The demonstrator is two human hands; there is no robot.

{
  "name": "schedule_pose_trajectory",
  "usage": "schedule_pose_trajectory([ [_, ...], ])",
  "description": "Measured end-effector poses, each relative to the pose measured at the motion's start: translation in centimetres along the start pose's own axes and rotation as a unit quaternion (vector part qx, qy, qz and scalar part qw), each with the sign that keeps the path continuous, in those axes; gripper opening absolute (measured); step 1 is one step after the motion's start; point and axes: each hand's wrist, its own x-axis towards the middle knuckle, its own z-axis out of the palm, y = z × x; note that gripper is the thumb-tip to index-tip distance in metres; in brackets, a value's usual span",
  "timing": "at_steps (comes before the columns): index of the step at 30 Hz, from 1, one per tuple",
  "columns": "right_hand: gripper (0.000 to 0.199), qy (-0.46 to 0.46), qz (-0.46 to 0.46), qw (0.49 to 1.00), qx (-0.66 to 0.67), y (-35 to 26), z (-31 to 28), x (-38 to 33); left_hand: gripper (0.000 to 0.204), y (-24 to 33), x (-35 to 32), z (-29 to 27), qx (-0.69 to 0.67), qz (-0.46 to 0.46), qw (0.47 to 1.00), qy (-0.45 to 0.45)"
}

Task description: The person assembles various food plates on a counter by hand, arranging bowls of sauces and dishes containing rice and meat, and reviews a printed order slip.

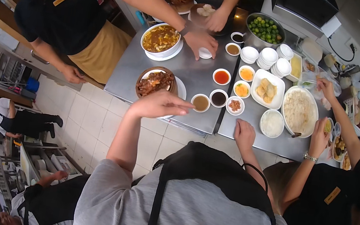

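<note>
My left hand (165, 104) is held over the steel counter's front edge, fingers stretched out and nothing in them. Its fingertips come close to a small cup of tan sauce (200, 103). Partly behind that hand stands a round bowl of browned meat (154, 84) beside a white plate (182, 90). My right hand (245, 134) rests at the counter edge, below a small cup of peanuts (234, 106) and left of a bowl of white rice (272, 123). No object shows in it, and its fingers are too foreshortened to make out.
Across the counter, a co-worker's hand (202, 43) holds a small white dish (205, 53) near a large soup bowl (160, 39). On the right, another person reaches over an oval rice dish (300, 113). A pot of green citrus (265, 30) and stacked white dishes (269, 57) stand behind.
</note>
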Motion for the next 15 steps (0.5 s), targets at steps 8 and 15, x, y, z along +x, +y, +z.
schedule_pose_trajectory([
  [8, 0.009, 0.015, -0.009, 1.000, -0.010, 0.1, 0.1, -0.4, 0.038, -0.8, 3.4, 8.0, 0.107, 0.029, 0.992, -0.054],
  [15, 0.008, 0.021, -0.011, 1.000, -0.007, -0.2, -0.1, -0.2, 0.035, 0.8, 1.7, 5.7, 0.061, 0.025, 0.997, -0.041],
])
